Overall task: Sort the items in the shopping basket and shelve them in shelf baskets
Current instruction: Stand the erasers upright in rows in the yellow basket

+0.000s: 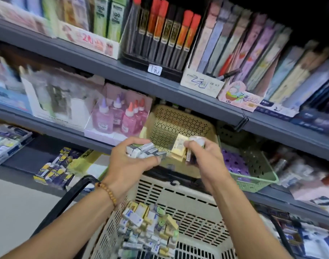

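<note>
Head view: both hands are up over the yellow shelf basket (180,126), poised to drop stock in. The left hand (131,163) curls around a stack of grey-white small boxes (144,150); the right hand (203,157) pinches yellow packets (178,146). At six o'clock, the cream shopping basket (188,199) holds a mixed pile of small boxed items (148,228), blue-white and yellow.

- A white price tag (154,69) on the upper shelf edge, centre of the frame, reads "1元".
- A white carton (202,85) right of it carries handwritten "2元" in blue.
- A pink carton (241,99) further right shows "0.7" at its lower left.
- Green boxes (108,17) at upper centre-left read "100".
- The carton (90,42) below them bears red "20"; the rest is blurred.
</note>
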